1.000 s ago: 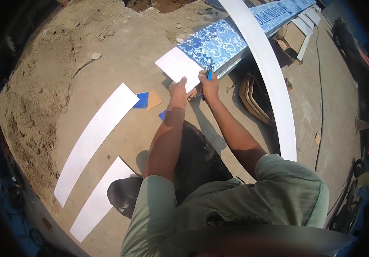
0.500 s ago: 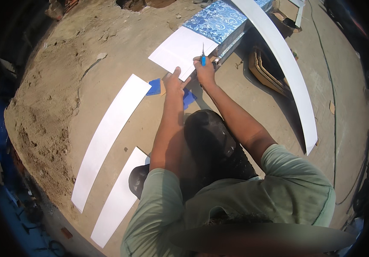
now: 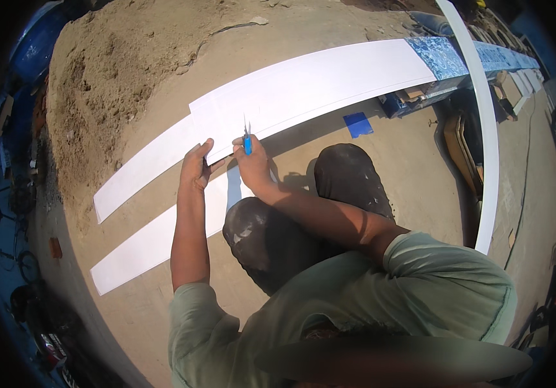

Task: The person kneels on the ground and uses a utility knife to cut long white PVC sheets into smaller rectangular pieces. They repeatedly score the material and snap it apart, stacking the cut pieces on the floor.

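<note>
A long white panel (image 3: 316, 84) stretches leftward from a blue patterned surface (image 3: 442, 58). My left hand (image 3: 195, 168) grips the near corner of the panel's left end, thumb above and fingers partly hidden beneath. Close beside it, my right hand (image 3: 253, 167) is at the panel's near edge, closed around a blue-handled tool (image 3: 247, 143) with thin pointed metal tips that stick up over the white surface. Whether the right fingers also pinch the panel, I cannot tell. Two white strips lie at left: a farther strip (image 3: 142, 171), partly behind the panel's end, and a nearer strip (image 3: 155, 249) partly behind my arm and knee.
A blue square piece (image 3: 358, 125) lies on the floor beyond my knees. On the right, a narrow curved white strip (image 3: 484, 142) crosses over the patterned surface. Brown cartons (image 3: 462, 149) stand beside it. A sand heap (image 3: 103, 90) rises at far left. A dark cable (image 3: 524, 187) runs along the right.
Far more of the white panel now shows left of the patterned surface; both hands have moved left with its end. My view has turned, and the strips appear at a different angle.
</note>
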The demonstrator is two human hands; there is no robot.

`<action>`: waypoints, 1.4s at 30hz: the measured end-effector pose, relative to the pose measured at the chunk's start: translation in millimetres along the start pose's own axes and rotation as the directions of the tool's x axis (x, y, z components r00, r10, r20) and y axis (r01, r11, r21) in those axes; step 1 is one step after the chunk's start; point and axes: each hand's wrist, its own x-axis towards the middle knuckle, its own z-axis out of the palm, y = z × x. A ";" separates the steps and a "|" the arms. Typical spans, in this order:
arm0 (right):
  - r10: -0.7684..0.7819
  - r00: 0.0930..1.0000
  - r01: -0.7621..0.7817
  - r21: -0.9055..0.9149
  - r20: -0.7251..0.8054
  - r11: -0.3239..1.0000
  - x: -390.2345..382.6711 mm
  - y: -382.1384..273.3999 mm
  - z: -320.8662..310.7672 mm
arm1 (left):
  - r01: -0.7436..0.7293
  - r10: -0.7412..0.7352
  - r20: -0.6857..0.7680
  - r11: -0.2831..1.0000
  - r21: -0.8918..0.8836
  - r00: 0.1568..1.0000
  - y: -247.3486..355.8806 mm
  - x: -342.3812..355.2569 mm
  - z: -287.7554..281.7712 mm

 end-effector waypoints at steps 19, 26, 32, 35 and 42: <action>-0.080 0.925 0.214 0.335 -0.372 0.917 192.6 21.4 -372.3 | -0.321 0.133 -0.327 0.703 -0.634 0.936 -57.5 -5.9 -14.7; -0.136 0.876 0.322 0.351 -0.463 0.879 277.9 21.5 -480.5 | -0.231 0.226 -0.120 0.566 -0.791 0.967 -66.4 -28.2 18.8; -0.078 0.909 0.170 0.195 -0.409 0.966 290.6 28.9 -498.7 | -0.100 0.178 0.042 0.717 -0.690 0.983 -83.1 9.2 40.9; -0.154 0.902 0.217 0.116 -0.404 0.969 279.7 25.8 -462.1 | -0.218 0.198 -0.105 0.727 -0.651 0.975 -84.9 25.1 5.4; -0.113 0.942 0.159 0.122 -0.315 0.980 138.0 41.5 -190.1 | -0.607 0.067 -0.707 0.573 -0.551 0.704 -87.7 -20.4 -184.1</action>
